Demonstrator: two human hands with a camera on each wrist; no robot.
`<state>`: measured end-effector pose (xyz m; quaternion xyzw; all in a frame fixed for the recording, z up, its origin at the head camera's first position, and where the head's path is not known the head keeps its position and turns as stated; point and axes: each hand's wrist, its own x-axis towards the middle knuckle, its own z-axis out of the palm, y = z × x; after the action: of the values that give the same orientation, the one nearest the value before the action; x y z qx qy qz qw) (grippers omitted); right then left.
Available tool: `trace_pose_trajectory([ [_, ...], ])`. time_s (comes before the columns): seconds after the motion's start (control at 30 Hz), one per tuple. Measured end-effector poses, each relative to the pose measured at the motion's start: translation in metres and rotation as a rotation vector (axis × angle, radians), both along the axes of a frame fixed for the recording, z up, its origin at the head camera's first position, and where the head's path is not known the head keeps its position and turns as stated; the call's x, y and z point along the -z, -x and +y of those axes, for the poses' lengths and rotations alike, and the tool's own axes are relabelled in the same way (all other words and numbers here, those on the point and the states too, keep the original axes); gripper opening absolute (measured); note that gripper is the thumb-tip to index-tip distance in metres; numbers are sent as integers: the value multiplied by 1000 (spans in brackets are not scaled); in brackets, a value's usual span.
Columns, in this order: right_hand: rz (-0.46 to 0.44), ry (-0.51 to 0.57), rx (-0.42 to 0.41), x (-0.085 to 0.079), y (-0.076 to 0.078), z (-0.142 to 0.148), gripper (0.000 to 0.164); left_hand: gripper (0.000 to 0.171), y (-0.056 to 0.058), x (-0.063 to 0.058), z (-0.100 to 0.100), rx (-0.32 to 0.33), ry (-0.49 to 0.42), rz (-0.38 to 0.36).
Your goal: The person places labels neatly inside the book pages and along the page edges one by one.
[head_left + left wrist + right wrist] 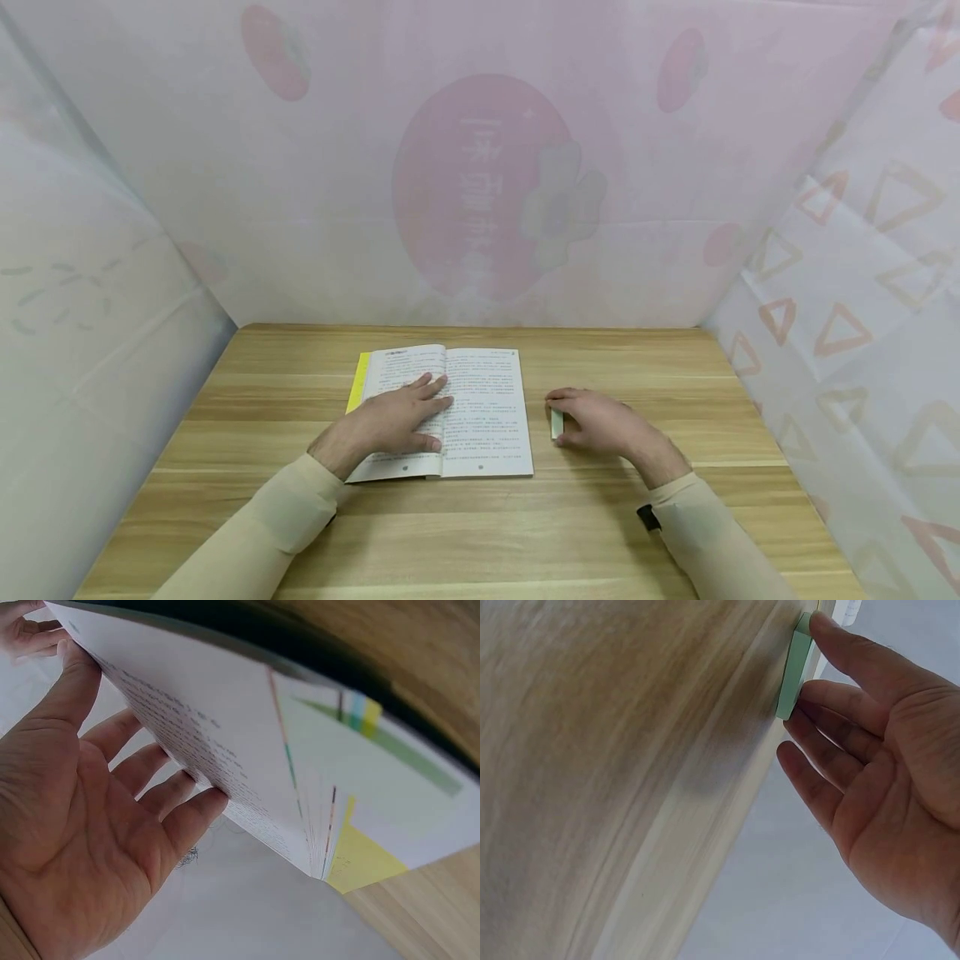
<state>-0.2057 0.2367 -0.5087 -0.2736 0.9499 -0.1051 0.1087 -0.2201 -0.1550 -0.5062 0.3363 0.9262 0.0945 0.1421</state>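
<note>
An open book (483, 421) lies on the wooden table, with lines of print on both pages. My left hand (393, 419) rests on its left page, fingers spread toward the fold. The left wrist view shows that palm beside the printed page (187, 727), its fingertips touching the paper. To the right of the book, my right hand (606, 425) holds a small, flat, pale green block (557, 423) standing on the table. In the right wrist view, the thumb is at one end of the green block (796, 667) and the index finger near the other.
A yellow strip (357, 382) sticks out along the book's left edge. Printed cloth walls (487, 183) enclose the wooden table (480, 542) at the back and both sides. Coloured markings (358, 714) show near the book's corner in the left wrist view.
</note>
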Motion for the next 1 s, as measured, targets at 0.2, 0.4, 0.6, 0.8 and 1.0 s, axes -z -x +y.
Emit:
trace_pose_trajectory([
  [0.2,-14,6,-7,-1,0,1,62,85,-1,-1,1,-4,2,-3],
  [0.4,-20,8,-16,-4,0,2,58,85,-1,-1,1,-7,5,-6],
  [0.6,4,27,-21,-5,0,2,51,84,0,-2,1,-3,17,-3],
  [0.8,25,40,-13,-2,1,2,50,85,0,-1,1,-2,16,-7],
  [1.0,30,60,13,0,3,2,46,85,0,-1,1,-9,9,-16],
])
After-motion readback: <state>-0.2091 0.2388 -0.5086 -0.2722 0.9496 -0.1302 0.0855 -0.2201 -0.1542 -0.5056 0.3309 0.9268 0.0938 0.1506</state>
